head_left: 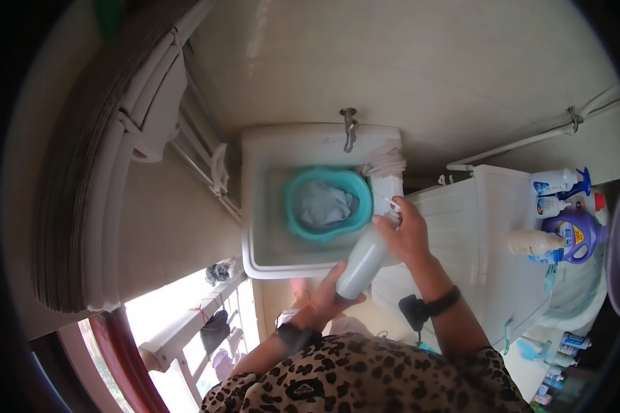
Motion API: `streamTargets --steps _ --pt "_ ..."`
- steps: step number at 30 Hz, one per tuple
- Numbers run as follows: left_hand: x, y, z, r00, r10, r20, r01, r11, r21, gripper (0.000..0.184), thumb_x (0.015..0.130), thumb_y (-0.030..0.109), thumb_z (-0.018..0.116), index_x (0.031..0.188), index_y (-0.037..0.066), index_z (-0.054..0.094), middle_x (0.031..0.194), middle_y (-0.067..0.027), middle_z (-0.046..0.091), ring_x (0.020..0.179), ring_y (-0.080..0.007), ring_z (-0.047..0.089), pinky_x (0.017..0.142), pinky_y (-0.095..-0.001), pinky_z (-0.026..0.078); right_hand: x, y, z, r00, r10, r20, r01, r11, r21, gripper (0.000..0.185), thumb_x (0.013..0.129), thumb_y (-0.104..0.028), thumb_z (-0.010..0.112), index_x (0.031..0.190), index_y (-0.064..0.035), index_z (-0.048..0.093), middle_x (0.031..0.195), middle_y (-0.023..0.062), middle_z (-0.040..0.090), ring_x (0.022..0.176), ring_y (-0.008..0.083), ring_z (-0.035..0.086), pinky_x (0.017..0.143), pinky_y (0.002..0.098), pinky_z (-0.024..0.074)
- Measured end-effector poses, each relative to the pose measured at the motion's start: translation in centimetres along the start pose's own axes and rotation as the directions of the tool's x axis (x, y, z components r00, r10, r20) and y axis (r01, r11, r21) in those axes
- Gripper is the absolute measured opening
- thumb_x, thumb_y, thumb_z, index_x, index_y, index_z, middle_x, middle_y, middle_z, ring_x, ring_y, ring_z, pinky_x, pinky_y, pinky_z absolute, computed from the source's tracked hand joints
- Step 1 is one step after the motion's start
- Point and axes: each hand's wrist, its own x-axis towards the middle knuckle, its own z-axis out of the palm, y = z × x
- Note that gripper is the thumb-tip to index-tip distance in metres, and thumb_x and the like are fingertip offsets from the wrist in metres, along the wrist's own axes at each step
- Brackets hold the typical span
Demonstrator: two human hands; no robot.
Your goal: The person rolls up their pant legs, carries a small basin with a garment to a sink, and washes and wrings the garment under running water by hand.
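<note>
Bottle (365, 263) tilts, base grasped by the left grip (332, 286) and top by the right grip (408, 233), near a sink (269, 230) where a basin (363, 201) holds cloth (325, 204).

You're in what looks like a home laundry area, maybe a util. rm: there's a white sink (269, 251) w/ a wall tap (350, 131) above it, a teal basin (320, 235) w/ cloth (326, 205) inside, a purple jug (581, 237) & spray btl (553, 182) to your R, more btls (574, 341) lower down, + a bright opening (169, 320) w/ white railing (179, 335) on your L.
</note>
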Motion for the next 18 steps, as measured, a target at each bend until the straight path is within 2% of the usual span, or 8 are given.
streamTargets --steps 2,4,7,8,11,13,16,18 --pt "0.1 0.2 0.8 1.0 0.021 -0.009 -0.021 1.0 0.01 0.058 0.084 0.056 0.051 0.124 0.013 0.044 0.111 -0.0075 0.053 0.096 -0.0235 0.053 0.066 -0.0328 0.045 0.7 0.0 0.5 1.0 -0.005 0.004 0.005 1.0 -0.012 0.055 0.07 -0.023 0.072 0.113 0.0016 0.049 0.103 0.0207 0.055 0.088 0.0333 0.058 0.074 0.0386 0.048" --pt "0.4 0.5 0.7 1.0 0.027 0.008 -0.027 1.0 0.005 0.059 0.083 0.056 0.052 0.122 0.013 0.046 0.109 -0.0076 0.054 0.095 -0.0228 0.053 0.067 -0.0331 0.045 1.1 -0.3 0.6 1.0 0.007 0.008 -0.007 1.0 -0.021 0.054 0.071 -0.022 0.072 0.113 0.0015 0.049 0.103 0.0209 0.055 0.089 0.0333 0.058 0.074 0.0388 0.0478" --pt "1.1 1.1 -0.2 0.999 0.045 -0.01 -0.045 0.998 0.04 0.059 0.082 0.056 0.054 0.119 0.011 0.048 0.105 -0.0075 0.055 0.093 -0.0215 0.053 0.067 -0.0336 0.046 1.0 -0.1 1.1 0.997 -0.041 -0.07 0.039 0.999 -0.018 0.053 0.071 -0.022 0.071 0.113 0.001 0.049 0.103 0.0196 0.056 0.088 0.033 0.059 0.075 0.0389 0.0475" --pt "1.2 1.2 -0.6 0.998 0.053 -0.024 -0.052 0.997 0.058 0.058 0.082 0.057 0.055 0.117 0.011 0.049 0.103 -0.0075 0.056 0.092 -0.021 0.053 0.066 -0.0337 0.046 0.9 -0.5 0.9 0.998 -0.002 -0.068 0.002 1.0 0.003 0.053 0.071 -0.022 0.071 0.114 0.0008 0.049 0.103 0.0193 0.056 0.088 0.0332 0.059 0.075 0.0388 0.0474" --pt "1.3 1.7 -1.6 1.0 -0.013 0.015 0.013 1.0 0.022 0.054 0.085 0.054 0.053 0.116 0.01 0.046 0.1 -0.0088 0.051 0.092 -0.0202 0.051 0.077 -0.0354 0.046 0.8 -1.3 0.0 0.995 0.083 -0.059 -0.08 0.996 0.046 0.051 0.072 -0.021 0.07 0.114 0.0004 0.049 0.105 0.0186 0.056 0.089 0.0338 0.059 0.076 0.0386 0.0473" --pt "1.2 1.6 -1.3 1.0 -0.012 -0.002 0.012 0.999 0.042 0.054 0.084 0.053 0.053 0.116 0.01 0.046 0.1 -0.0084 0.05 0.092 -0.0199 0.051 0.077 -0.0361 0.046 0.7 -0.8 0.2 0.993 0.106 -0.054 -0.102 0.993 0.061 0.049 0.073 -0.02 0.069 0.113 0.0005 0.05 0.105 0.0186 0.057 0.09 0.0341 0.059 0.077 0.0385 0.0473" --pt "1.0 1.6 0.1 0.999 -0.005 -0.034 0.005 1.0 0.021 0.054 0.084 0.053 0.054 0.116 0.01 0.045 0.101 -0.0077 0.05 0.094 -0.0198 0.05 0.077 -0.0362 0.046 0.5 0.4 1.3 0.993 -0.036 -0.11 0.036 0.999 0.005 0.044 0.074 -0.019 0.067 0.11 0.0008 0.052 0.103 0.0192 0.058 0.091 0.0345 0.058 0.077 0.0385 0.0473" --pt "1.1 1.5 0.2 0.998 0.013 -0.057 -0.012 1.0 0.016 0.055 0.083 0.054 0.055 0.116 0.011 0.046 0.101 -0.0073 0.051 0.094 -0.0199 0.05 0.074 -0.0364 0.046 0.6 0.3 1.5 0.994 -0.042 -0.102 0.043 0.999 0.003 0.042 0.075 -0.018 0.067 0.109 0.0011 0.053 0.102 0.0193 0.058 0.091 0.0347 0.058 0.077 0.0388 0.0473"
